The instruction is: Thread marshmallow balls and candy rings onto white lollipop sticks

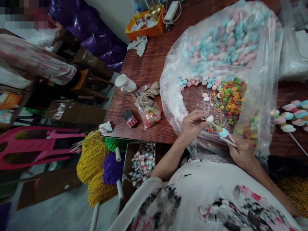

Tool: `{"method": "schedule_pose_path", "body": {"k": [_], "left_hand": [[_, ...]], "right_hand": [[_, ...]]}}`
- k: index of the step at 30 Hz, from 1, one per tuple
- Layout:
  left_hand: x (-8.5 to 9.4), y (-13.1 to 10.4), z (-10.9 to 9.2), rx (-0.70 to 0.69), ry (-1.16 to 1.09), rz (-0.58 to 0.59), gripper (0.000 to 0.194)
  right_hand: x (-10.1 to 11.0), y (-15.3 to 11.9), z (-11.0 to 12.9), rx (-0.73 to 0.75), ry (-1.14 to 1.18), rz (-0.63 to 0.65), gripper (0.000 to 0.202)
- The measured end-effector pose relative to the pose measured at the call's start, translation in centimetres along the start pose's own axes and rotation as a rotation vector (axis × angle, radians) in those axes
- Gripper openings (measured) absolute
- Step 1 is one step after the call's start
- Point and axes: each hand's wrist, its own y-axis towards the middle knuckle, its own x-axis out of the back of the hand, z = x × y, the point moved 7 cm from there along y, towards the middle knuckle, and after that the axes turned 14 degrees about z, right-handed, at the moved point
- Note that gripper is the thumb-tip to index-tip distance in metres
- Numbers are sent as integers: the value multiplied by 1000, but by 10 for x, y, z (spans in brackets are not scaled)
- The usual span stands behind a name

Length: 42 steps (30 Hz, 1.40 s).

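Note:
My left hand (193, 125) pinches a white candy piece (209, 118) at the tip of a thin stick. Blue and orange pieces (221, 131) are threaded lower on the same stick. My right hand (242, 149) is closed around white sticks (228, 141) at the lower end. Both hands are over a large clear plastic bag (173, 77) on the table. Inside its opening lie colourful small rings (232, 99) and pink, white and blue rounded pieces (210, 81); many more of these fill the bag's far part.
A mug (125, 83), a small candy bag (150, 116) and a dark box (130, 118) are on the table (144, 70) at left. Finished-looking candy sticks (293, 115) lie right. An open box (141, 163) and yarn bundles (92, 157) stand below left. Another person (36, 57) sits far left.

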Motion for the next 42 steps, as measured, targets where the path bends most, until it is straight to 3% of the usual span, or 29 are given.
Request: {"method": "schedule_pose_path", "body": {"k": [6,13,20,30,34,37,42], "left_hand": [[-2,-6,-14,-83,163,-18,21],[7,-11,-6,-75,211,-141,17],[-11,-13,-27,-287,552,11,7],[-20,-14,-41,-379,661,99,17],[-9,-4,-31,-245,483,18,34],[-9,-1,-19,-163,359,44,37],[-24,-9,-19,-213,538,151,34]], "right_hand": [[0,2,1,-76,-39,14,28],[-3,9,10,-40,3,113,28],[0,8,7,-66,71,78,25],[-9,16,23,13,227,40,27],[6,19,16,-35,143,0,31],[14,21,16,-8,41,12,40],[10,20,15,-39,-16,40,40]]}}
